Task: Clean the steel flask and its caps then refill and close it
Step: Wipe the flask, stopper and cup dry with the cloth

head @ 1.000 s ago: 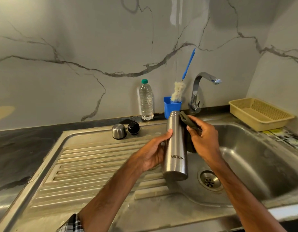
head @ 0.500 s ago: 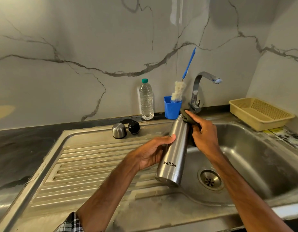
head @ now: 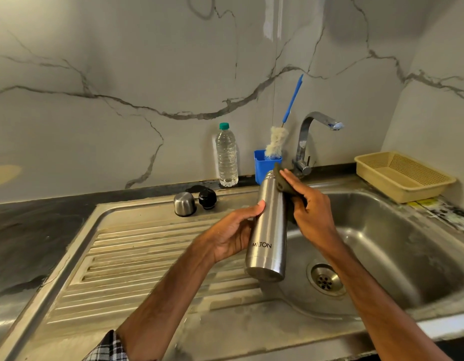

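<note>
Steel flask (head: 268, 230) uncapped; brush (head: 276, 142) in cup (head: 261, 169)

Beige mesh basket (head: 376, 182), far rt.

Drainboard (head: 137, 256) lies open; steel cap (head: 184, 203), black cap (head: 207, 198), bottle (head: 227, 157), blue cup (head: 261, 166), tap (head: 303, 142) probably block the rear.

The flask (head: 268, 230) hangs between the left hand (head: 231, 235) and right hand (head: 313, 214), cloth (head: 282, 181) against its neck, over the sink basin's (head: 408, 243) left edge. Behind-left on the drainboard (head: 137, 256) stand the outer cap (head: 184, 204) and inner cap (head: 207, 198). Water bottle (head: 227, 157), brush holder (head: 261, 166) and tap (head: 303, 149) stand behind.
</note>
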`<action>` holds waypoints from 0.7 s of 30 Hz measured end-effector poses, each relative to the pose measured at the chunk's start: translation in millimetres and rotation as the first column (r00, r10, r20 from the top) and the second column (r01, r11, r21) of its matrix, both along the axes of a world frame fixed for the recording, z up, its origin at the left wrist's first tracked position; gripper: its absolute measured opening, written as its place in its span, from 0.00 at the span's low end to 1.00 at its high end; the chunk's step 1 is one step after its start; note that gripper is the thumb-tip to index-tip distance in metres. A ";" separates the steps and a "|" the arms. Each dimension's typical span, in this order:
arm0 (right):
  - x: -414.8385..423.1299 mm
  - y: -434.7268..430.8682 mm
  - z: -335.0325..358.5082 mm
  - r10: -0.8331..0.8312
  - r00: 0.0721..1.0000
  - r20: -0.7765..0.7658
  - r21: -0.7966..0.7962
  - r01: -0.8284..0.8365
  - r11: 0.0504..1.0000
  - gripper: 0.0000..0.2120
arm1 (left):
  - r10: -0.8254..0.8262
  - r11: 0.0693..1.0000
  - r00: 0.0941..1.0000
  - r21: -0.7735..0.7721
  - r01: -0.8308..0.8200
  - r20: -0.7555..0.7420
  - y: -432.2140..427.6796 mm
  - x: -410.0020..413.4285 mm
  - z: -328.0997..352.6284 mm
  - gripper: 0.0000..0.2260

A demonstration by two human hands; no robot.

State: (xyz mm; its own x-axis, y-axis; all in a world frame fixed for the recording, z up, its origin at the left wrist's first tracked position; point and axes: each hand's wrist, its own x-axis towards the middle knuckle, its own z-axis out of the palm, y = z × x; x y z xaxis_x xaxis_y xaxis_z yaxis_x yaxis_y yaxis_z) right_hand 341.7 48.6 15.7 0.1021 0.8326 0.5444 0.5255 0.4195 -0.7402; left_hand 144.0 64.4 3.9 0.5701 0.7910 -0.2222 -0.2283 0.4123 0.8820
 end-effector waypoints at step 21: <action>-10.8 -31.6 -3.9 0.191 0.979 0.078 0.022 -0.193 0.981 0.37 | 0.122 0.992 0.992 0.024 -0.123 0.011 5.2 -6.9 5.0 0.24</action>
